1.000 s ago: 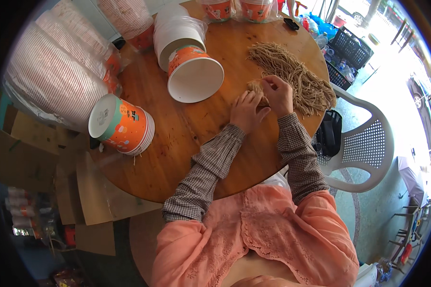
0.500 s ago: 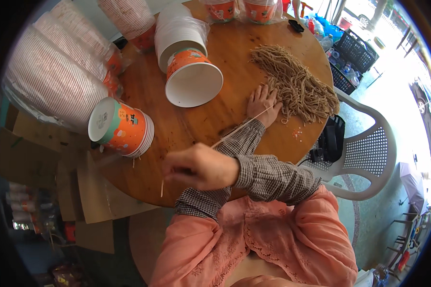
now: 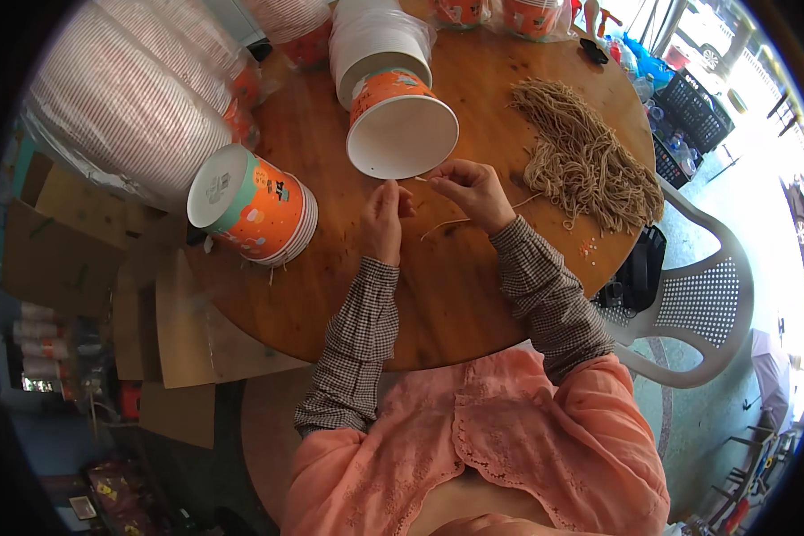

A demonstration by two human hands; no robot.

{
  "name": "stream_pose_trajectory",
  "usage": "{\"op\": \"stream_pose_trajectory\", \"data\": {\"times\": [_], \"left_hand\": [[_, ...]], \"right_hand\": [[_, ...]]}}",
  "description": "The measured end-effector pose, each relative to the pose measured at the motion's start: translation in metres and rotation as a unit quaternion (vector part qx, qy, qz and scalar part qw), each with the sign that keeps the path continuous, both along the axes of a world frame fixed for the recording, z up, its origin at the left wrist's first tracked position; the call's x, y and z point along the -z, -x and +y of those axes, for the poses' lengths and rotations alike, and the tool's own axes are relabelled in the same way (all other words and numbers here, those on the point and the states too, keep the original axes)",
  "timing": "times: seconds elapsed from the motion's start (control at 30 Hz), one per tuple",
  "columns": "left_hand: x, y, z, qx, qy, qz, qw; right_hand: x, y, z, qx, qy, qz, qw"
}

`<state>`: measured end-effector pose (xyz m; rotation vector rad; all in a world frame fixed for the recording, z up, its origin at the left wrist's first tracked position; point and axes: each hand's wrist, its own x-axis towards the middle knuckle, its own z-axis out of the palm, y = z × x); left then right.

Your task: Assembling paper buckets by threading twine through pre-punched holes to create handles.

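Note:
A large orange paper bucket (image 3: 393,94) lies on its side on the wooden table, its white open mouth facing me. A small dark spot, perhaps a hole, shows near its lower rim. Just below that rim is my left hand (image 3: 385,220), its fingers curled against the thumb; whatever they hold is hidden. My right hand (image 3: 475,191) pinches a thin cord, whose pale tip (image 3: 420,178) sticks out toward the rim. More of this cord (image 3: 447,225) trails on the table beneath the right wrist. To the right lies a heap of tan cords (image 3: 590,165).
Several nested orange buckets (image 3: 263,210) rest tilted at the left table edge. Tall plastic-wrapped stacks of buckets (image 3: 138,112) fill the far left, with white ones (image 3: 380,58) behind the near bucket. A plastic chair (image 3: 706,295) stands right; cardboard boxes (image 3: 183,326) sit left.
My arms have uncrossed. The left hand left the cord heap and came to the bucket's rim; the right hand swung from the left across to the rim's right side with a cord.

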<state>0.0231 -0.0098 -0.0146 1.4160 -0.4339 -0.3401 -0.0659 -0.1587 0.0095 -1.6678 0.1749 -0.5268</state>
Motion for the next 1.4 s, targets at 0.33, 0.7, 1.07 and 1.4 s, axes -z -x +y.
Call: {"op": "stream_pose_trajectory", "data": {"times": [0.33,0.7,1.07,1.4], "left_hand": [[0.004,-0.002,-0.008,0.021,-0.118,-0.115,0.986],[0.019,-0.007,-0.012,0.000,-0.095,-0.256,0.962],[0.014,-0.006,-0.012,0.008,-0.081,-0.239,0.968],[0.007,-0.004,-0.018,0.005,-0.108,-0.295,0.949]], "right_hand": [[-0.002,0.003,0.008,0.020,0.162,0.012,0.986],[-0.005,0.003,0.003,0.047,0.178,0.027,0.983],[0.003,0.001,-0.002,0.044,0.127,0.017,0.991],[0.017,-0.006,-0.016,0.097,0.176,-0.017,0.979]]}}
